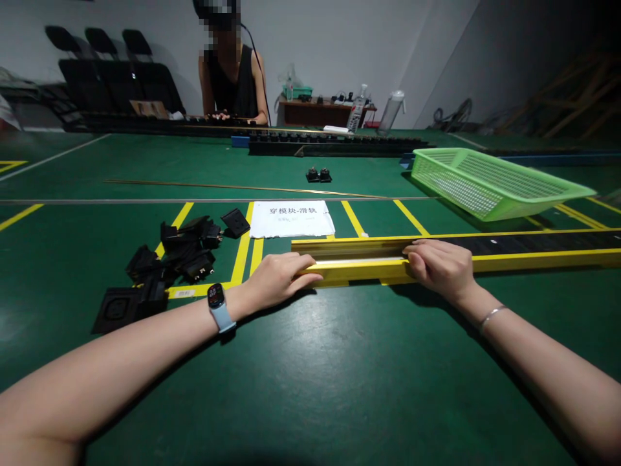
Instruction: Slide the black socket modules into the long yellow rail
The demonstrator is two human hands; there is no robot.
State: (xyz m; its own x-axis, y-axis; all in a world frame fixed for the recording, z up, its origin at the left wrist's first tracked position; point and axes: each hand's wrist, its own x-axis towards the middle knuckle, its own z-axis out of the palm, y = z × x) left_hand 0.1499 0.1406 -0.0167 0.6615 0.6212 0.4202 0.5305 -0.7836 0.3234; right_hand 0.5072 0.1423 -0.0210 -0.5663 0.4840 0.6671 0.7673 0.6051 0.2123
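Observation:
A long yellow rail with an open channel lies across the table and runs off to the right. Its left end is gripped by my left hand, thumb on the near side and fingers over the top. Further right, my right hand is closed with its fingertips in the channel; whether they pinch anything is hidden. Black modules fill the channel to the right of that hand. Left of the rail, several loose black socket modules lie in a pile. One larger square module sits nearest me.
A light green basket stands at the right behind the rail. A paper sign lies behind my left hand. Two small black modules and a thin rod are farther back. Another person sits across the table.

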